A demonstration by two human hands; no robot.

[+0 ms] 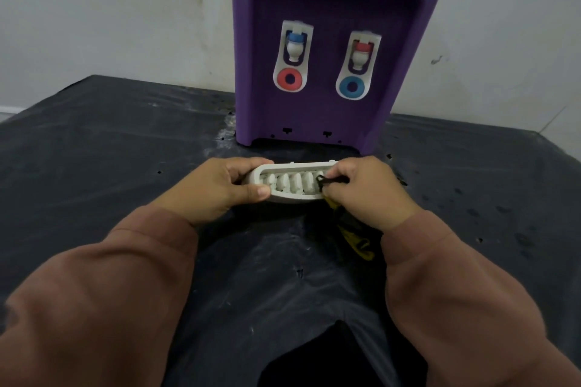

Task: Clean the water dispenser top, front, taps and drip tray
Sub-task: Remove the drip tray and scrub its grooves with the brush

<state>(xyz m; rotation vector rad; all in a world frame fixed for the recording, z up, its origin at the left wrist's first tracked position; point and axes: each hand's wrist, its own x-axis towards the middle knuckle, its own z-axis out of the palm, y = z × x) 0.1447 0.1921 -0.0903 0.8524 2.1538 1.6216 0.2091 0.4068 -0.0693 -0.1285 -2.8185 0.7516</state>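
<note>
No legible text, cloth [354, 237] marks perhaps lettering

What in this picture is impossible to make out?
Head view:
Top of the water dispenser: cut off by the upper edge.
Ends of the drip tray: covered by the left hand and right hand.
Most of the black and yellow cloth: hidden behind the right hand and its sleeve.
</note>
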